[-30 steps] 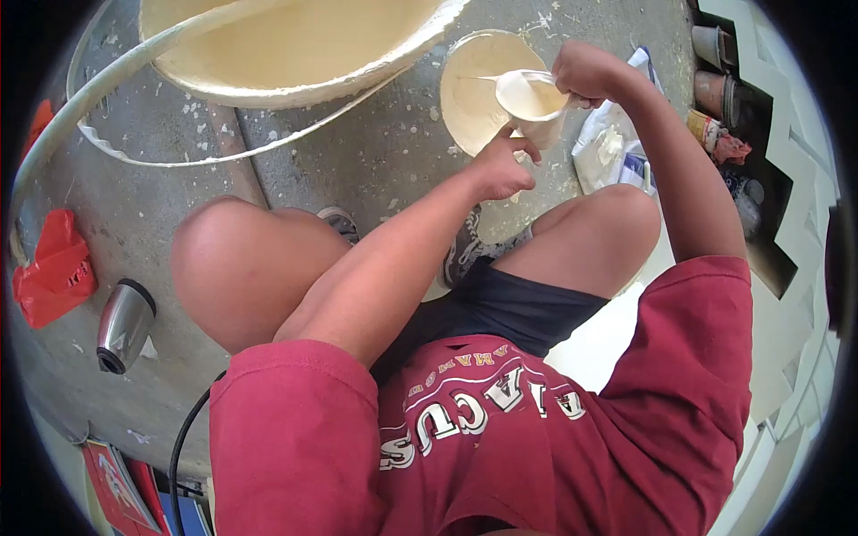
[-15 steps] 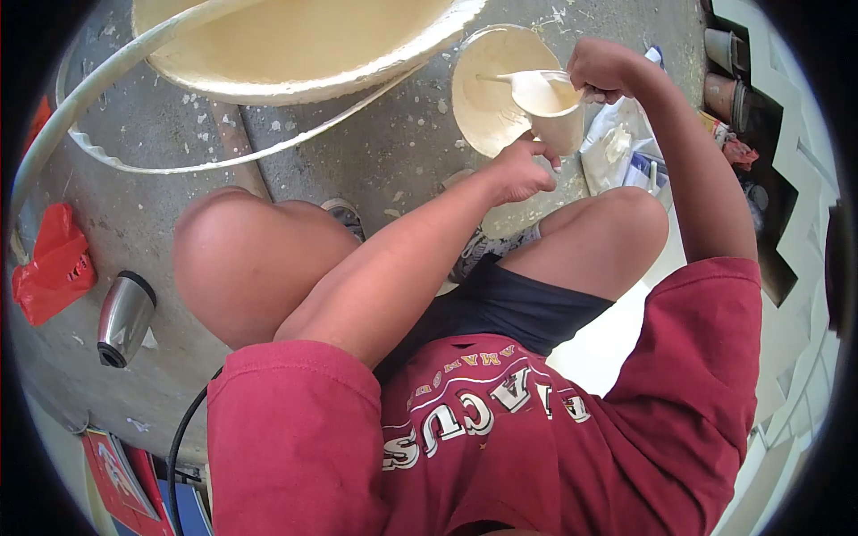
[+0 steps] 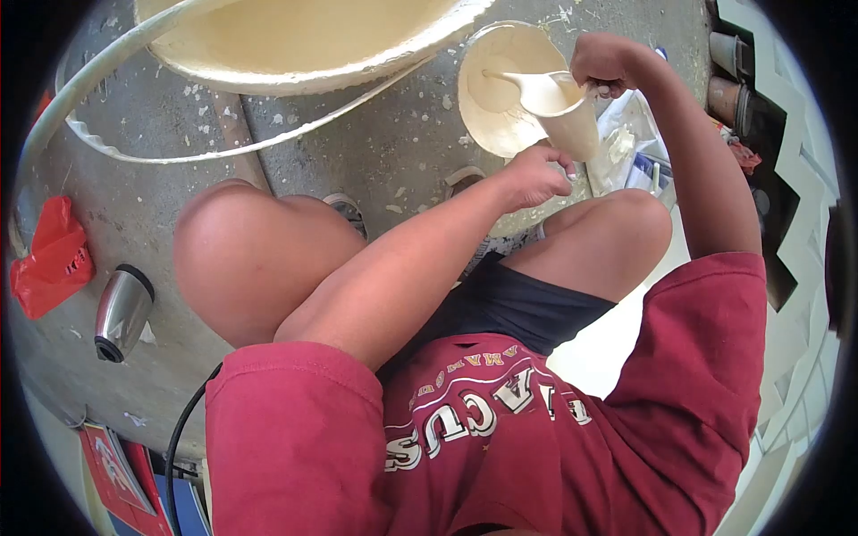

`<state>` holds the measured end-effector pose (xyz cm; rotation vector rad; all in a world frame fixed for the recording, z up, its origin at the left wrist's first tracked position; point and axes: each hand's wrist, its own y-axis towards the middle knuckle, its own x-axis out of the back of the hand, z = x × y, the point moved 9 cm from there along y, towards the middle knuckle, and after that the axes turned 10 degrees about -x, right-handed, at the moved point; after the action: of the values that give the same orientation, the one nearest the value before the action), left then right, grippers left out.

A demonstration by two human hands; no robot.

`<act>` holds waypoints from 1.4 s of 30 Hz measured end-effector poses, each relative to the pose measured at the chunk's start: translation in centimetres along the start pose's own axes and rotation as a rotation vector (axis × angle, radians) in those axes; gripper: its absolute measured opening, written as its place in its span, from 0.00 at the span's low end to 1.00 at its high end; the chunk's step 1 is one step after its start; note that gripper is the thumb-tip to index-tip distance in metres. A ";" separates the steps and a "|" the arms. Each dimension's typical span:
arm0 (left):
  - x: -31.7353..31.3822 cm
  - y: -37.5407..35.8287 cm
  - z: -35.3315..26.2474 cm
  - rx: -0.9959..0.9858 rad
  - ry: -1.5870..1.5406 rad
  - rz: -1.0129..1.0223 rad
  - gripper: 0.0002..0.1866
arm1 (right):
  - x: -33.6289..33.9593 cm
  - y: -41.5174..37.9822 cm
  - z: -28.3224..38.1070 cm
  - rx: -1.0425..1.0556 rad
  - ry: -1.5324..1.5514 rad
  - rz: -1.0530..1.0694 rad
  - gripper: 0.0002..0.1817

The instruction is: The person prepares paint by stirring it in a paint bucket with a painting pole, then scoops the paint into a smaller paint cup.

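Note:
My right hand (image 3: 601, 64) is closed on the upper side of a cream-coloured jug (image 3: 575, 125), which is tilted with its mouth to the left. A thick stream of cream liquid (image 3: 529, 87) runs over the jug's lip. It falls into a round container (image 3: 483, 112) whose inside is coated the same cream colour. My left hand (image 3: 536, 176) lies just below the jug, its fingers curled at the near rim of the round container. The jug partly hides that rim, and the grip is only partly visible.
A large cream-coated tub (image 3: 313, 80) with a big hoop (image 3: 223, 161) stands at upper left. A red plastic bag (image 3: 54, 259) and a steel flask (image 3: 125, 313) lie left. White plastic bags (image 3: 621, 147) are beside the jug. Pots (image 3: 728, 54) line the right side.
The jug is tipped further, and the cream stream is wider and longer. Both hands, the jug and the round container appear slightly further right in the view.

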<state>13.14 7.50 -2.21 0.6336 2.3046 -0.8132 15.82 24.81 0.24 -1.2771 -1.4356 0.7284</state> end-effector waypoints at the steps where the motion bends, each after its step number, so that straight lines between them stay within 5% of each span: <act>1: -0.2 -0.1 -0.1 -0.012 -0.013 0.006 0.11 | 0.0 0.1 0.1 0.002 -0.002 -0.001 0.04; 24: -1.4 -1.0 -1.1 0.002 -0.153 0.032 0.10 | -0.1 0.7 2.2 -0.103 -0.002 -0.011 0.07; 26: -0.7 -0.9 -2.2 -0.132 0.019 -0.041 0.10 | 0.0 0.9 2.4 -0.103 -0.003 -0.013 0.07; 42: -0.9 -0.7 -1.9 -0.166 -0.025 -0.061 0.11 | -0.1 1.3 2.7 -0.151 -0.050 0.027 0.03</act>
<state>12.63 8.09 -0.15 0.4796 2.3485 -0.6453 13.68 25.57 -1.71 -1.4051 -1.5403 0.6842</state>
